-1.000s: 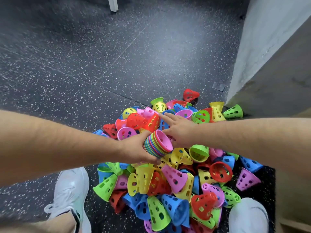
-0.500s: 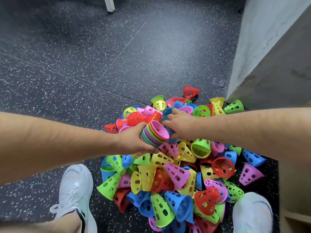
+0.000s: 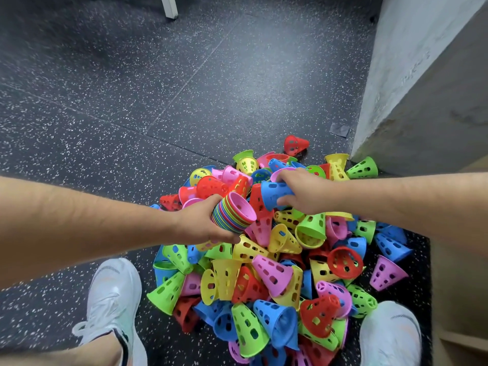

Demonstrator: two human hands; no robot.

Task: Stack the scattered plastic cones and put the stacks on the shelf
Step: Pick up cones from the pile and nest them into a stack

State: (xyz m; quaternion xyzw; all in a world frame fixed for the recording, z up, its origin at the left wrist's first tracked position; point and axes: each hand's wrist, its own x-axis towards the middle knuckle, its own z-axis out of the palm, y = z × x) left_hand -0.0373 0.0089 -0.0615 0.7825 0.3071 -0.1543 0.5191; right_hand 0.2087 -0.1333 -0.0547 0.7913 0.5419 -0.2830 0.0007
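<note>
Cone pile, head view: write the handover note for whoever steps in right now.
Left hand grips a nested stack of cones, with a pink cone at its open end.
Right hand holds one blue cone just above the pile, close to the stack's open end.
Done: one stack partly built.
To do: nest the blue cone, stack the many loose cones in the pile on the floor, then put the stacks on the shelf. No shelf clearly in view.

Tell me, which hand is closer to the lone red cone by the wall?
Right. The right hand, gripping a blue cone, is just short of the red cone; the left hand, holding the stack, is farther back and left.
</note>
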